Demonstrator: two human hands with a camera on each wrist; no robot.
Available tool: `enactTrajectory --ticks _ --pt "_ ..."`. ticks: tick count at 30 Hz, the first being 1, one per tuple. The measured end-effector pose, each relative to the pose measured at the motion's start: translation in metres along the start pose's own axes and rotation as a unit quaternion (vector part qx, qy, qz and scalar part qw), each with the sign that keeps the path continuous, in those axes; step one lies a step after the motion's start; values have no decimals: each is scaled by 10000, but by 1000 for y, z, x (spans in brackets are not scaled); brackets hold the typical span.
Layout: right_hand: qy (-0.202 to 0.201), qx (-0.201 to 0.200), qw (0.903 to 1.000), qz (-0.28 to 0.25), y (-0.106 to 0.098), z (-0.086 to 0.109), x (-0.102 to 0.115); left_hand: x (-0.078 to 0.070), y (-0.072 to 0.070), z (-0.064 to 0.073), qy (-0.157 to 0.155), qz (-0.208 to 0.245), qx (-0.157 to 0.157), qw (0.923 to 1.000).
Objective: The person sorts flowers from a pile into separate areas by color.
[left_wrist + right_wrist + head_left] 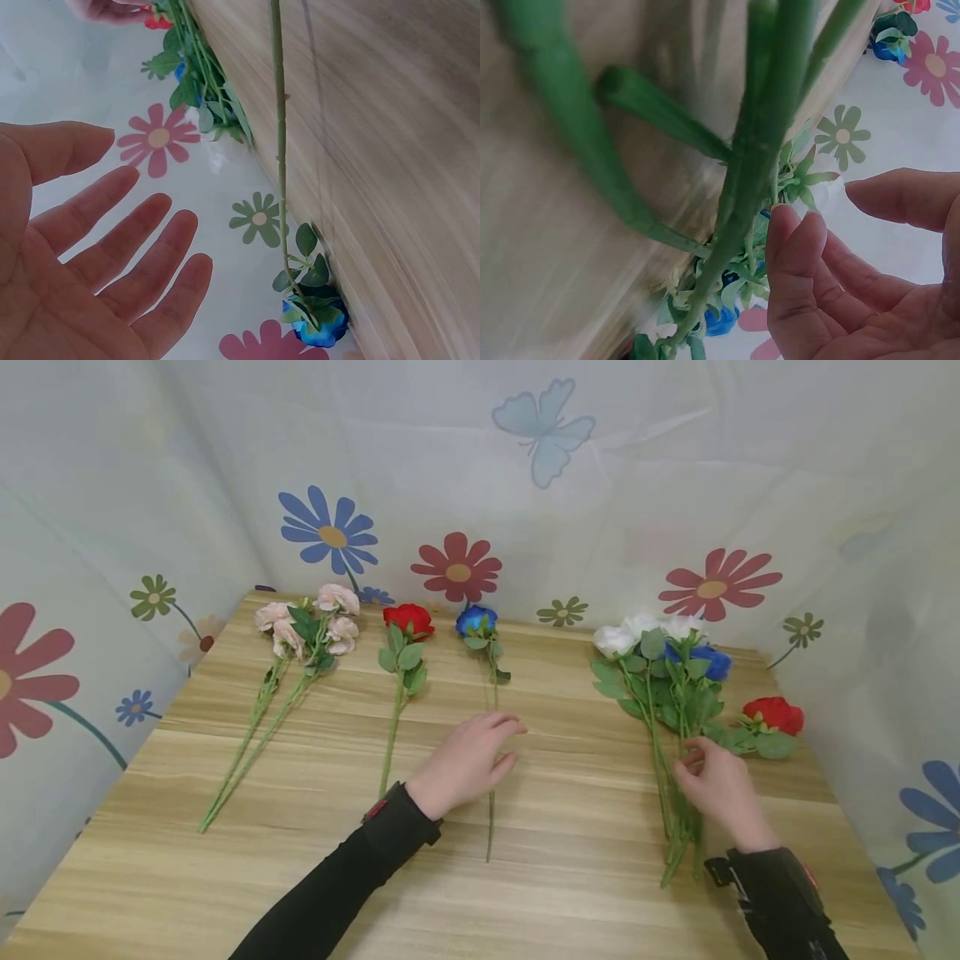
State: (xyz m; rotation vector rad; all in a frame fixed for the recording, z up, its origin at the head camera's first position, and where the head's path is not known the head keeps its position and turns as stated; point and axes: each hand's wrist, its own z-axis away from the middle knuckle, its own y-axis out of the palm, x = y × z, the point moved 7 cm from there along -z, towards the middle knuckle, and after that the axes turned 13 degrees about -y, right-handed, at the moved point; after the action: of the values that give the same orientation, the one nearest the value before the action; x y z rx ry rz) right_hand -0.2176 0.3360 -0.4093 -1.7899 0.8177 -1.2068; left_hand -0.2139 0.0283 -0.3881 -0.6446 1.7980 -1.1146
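My left hand [467, 762] hovers over the stem of a single blue rose [477, 621], its fingers spread and nothing in them. In the left wrist view that blue rose [322, 322] lies on the table beyond the fingertips. On the right, my right hand [722, 787] is beside a bunch of green stems [663, 781] topped by white flowers [617, 641] and blue flowers [712, 662]. Its fingers are loosely bent, with the thumb apart from them; the fingertips are close by the stems [761, 127] in the right wrist view. A red rose [776, 716] lies at the bunch's right side.
Two stems of pale pink flowers [285, 635] lie at the left of the wooden table [555, 893]. Another red rose [408, 620] lies between them and the blue one. A white curtain [420, 435] printed with flowers and a butterfly surrounds the table's back and sides.
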Motion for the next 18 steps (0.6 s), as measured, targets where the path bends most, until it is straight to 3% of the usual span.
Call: enactTrajectory --ticks 3,11,18 --pt "-17 102 9999 2 2 -4 1 -2 -2 0 56 52 -47 10000" --pt "55 925 9957 25 15 -13 0 -3 -1 0 63 36 -91 9999" --pt "56 1204 9927 95 21 -21 1 -1 -1 0 37 29 -98 9999"
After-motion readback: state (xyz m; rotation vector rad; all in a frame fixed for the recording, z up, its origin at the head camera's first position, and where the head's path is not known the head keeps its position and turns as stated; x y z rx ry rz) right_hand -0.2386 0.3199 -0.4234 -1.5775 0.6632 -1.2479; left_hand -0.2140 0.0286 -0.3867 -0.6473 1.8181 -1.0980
